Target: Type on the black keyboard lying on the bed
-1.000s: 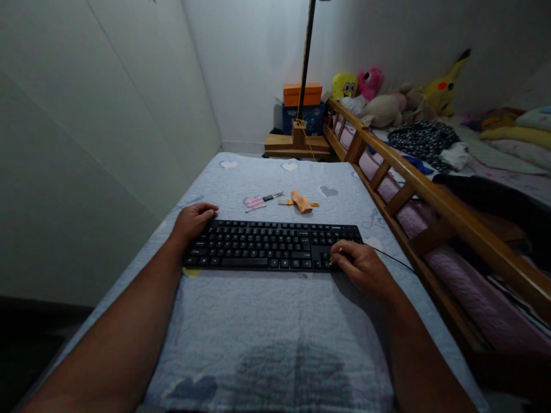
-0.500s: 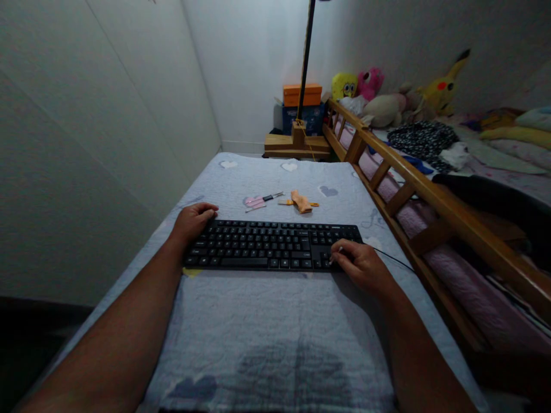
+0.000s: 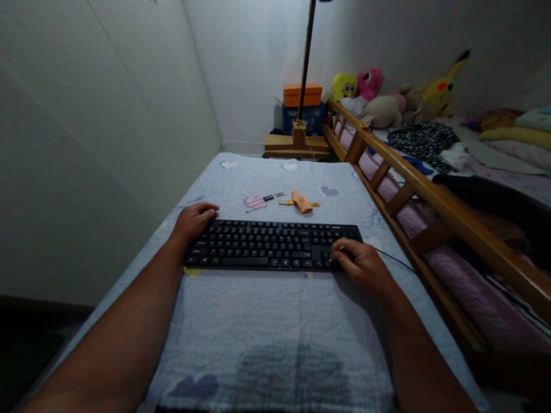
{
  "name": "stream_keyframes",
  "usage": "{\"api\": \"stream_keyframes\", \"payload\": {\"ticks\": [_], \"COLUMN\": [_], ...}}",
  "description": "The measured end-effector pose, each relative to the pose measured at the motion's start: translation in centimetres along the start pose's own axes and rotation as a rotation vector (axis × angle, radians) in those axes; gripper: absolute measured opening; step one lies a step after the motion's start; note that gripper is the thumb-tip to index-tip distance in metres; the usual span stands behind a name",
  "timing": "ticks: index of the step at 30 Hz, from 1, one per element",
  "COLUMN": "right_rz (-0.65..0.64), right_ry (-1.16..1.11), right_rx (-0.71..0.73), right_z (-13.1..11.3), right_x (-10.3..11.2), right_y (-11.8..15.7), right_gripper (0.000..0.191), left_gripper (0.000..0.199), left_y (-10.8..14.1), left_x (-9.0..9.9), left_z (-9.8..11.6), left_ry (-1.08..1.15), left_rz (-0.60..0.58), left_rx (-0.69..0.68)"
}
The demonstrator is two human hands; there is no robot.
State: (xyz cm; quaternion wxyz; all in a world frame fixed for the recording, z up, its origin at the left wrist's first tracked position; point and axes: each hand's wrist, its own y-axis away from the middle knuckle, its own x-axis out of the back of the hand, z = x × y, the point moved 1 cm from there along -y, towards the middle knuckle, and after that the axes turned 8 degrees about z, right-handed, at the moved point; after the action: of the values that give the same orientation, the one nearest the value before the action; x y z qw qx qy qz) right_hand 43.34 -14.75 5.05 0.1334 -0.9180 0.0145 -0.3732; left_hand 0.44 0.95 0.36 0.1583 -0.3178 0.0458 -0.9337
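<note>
Quilted cover (image 3: 258,310) bears the keyboard (image 3: 258,246), dial centre. Left hand (image 3: 191,222), 9 o'clock, against its end, presumably steadying; clasp unclear. Right hand (image 3: 356,258), 3 o'clock, pinches pale stick (image 3: 341,248), presumably for precision.

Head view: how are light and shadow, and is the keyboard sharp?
Head view: dim, back wall better lit; head view: shadows on the cloth below the right hand and at bottom centre; head view: keyboard rows distinct, lettering too small to read.
</note>
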Motion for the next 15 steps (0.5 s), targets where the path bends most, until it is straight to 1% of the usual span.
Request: {"api": "stream_keyframes", "payload": {"ticks": [5,9,15], "right_rz": [-0.030,-0.066,-0.082], "right_ry": [-0.013,-0.021,-0.022], "right_rx": [0.004,0.005,-0.002], "right_z": [-0.29,-0.42,0.03], "right_x": [0.11,0.13,0.02], "right_y": [0.15,0.20,0.20], "right_gripper": [0.013,0.014,0.014], "left_gripper": [0.033,0.030,0.031], "left_y": [0.01,0.06,0.18], "left_x": [-0.10,-0.08,0.02], "left_z": [-0.08,0.02,0.45], "left_ry": [0.012,0.014,-0.005], "left_rz": [-0.003,0.004,0.007], "left_rx": [0.012,0.015,0.014]}}
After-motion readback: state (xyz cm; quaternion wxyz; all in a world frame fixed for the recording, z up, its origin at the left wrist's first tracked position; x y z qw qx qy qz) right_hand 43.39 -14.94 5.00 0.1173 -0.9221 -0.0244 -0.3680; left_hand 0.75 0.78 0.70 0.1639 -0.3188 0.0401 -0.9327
